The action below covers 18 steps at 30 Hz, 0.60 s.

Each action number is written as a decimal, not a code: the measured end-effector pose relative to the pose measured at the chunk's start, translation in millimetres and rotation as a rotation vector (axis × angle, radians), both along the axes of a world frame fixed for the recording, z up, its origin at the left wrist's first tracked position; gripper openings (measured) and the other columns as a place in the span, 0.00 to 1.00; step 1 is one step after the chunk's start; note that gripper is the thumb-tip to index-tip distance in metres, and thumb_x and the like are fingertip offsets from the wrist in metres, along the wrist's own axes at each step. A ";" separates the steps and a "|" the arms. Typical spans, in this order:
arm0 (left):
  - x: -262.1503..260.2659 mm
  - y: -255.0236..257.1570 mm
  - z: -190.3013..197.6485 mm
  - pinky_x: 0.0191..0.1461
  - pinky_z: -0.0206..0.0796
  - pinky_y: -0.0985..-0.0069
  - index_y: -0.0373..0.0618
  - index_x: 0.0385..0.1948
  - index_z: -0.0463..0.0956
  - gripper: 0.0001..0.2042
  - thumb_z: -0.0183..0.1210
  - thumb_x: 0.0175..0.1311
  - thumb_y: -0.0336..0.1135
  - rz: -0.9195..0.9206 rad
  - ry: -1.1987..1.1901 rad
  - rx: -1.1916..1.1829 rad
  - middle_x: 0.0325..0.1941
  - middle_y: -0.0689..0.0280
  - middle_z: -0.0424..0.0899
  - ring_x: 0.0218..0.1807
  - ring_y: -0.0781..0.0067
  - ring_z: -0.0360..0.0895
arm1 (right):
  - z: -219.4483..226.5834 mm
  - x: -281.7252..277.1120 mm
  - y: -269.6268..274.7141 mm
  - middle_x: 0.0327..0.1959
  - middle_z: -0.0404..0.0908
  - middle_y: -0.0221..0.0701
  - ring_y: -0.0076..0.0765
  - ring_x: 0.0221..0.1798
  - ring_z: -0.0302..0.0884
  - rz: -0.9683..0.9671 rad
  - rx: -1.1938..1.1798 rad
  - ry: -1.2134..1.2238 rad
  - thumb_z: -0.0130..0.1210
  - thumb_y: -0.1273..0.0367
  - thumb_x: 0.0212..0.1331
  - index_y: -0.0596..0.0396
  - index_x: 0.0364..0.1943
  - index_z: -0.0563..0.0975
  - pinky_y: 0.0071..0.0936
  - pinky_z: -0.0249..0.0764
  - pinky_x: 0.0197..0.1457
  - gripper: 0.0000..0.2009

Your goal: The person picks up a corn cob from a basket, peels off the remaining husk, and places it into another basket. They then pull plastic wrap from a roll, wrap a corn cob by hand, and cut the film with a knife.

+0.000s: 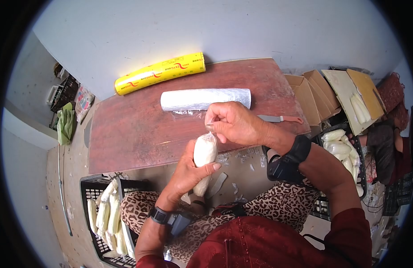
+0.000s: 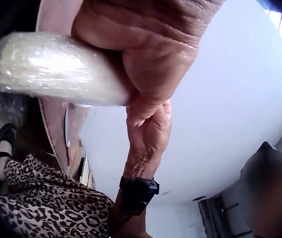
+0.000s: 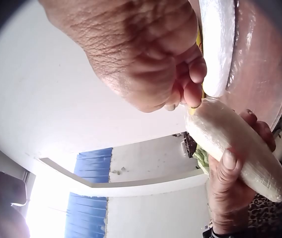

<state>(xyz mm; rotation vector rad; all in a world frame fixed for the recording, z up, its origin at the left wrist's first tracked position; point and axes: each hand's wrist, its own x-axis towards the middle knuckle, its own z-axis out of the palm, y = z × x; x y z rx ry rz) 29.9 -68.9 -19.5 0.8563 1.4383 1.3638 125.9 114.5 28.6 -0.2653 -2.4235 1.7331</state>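
A pale, long vegetable wrapped in clear film (image 1: 205, 151) is held upright over the table's front edge. The left hand (image 1: 188, 172) grips it round the middle, thumb across the near side. At its top end the right hand (image 1: 235, 123) pinches the gathered film between thumb and fingers. In the left wrist view the wrapped vegetable (image 2: 56, 69) shows shiny film, with the left hand (image 2: 141, 49) round it. In the right wrist view the right hand (image 3: 146, 54) pinches the film at the tip of the vegetable (image 3: 240, 148), and the left hand (image 3: 230, 188) holds its body.
On the red-brown table (image 1: 126, 134) lie a film roll (image 1: 206, 99), a yellow roll (image 1: 161, 73) and a knife (image 1: 280, 119). Crates of wrapped vegetables stand at left (image 1: 88, 190) and right (image 1: 362, 174). Cardboard boxes (image 1: 311, 94) are at the right, near another person (image 1: 385, 143).
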 end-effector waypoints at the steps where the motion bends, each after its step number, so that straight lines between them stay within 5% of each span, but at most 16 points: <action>1: 0.0 -0.1 2.0 0.53 0.64 0.77 0.44 0.57 0.64 0.31 0.70 0.53 0.36 -0.002 -0.001 -0.005 0.46 0.69 0.71 0.49 0.78 0.67 | -1.1 -0.1 0.0 0.25 0.73 0.25 0.16 0.23 0.70 0.001 0.001 0.004 0.48 0.79 0.61 0.60 0.33 0.71 0.19 0.68 0.27 0.01; 18: -3.2 -3.2 0.9 0.55 0.64 0.76 0.42 0.57 0.65 0.31 0.70 0.53 0.35 -0.032 0.020 -0.043 0.47 0.68 0.72 0.51 0.76 0.69 | -2.2 -0.3 0.2 0.25 0.73 0.24 0.15 0.23 0.69 -0.028 -0.007 0.016 0.51 0.79 0.59 0.60 0.34 0.73 0.18 0.66 0.26 0.02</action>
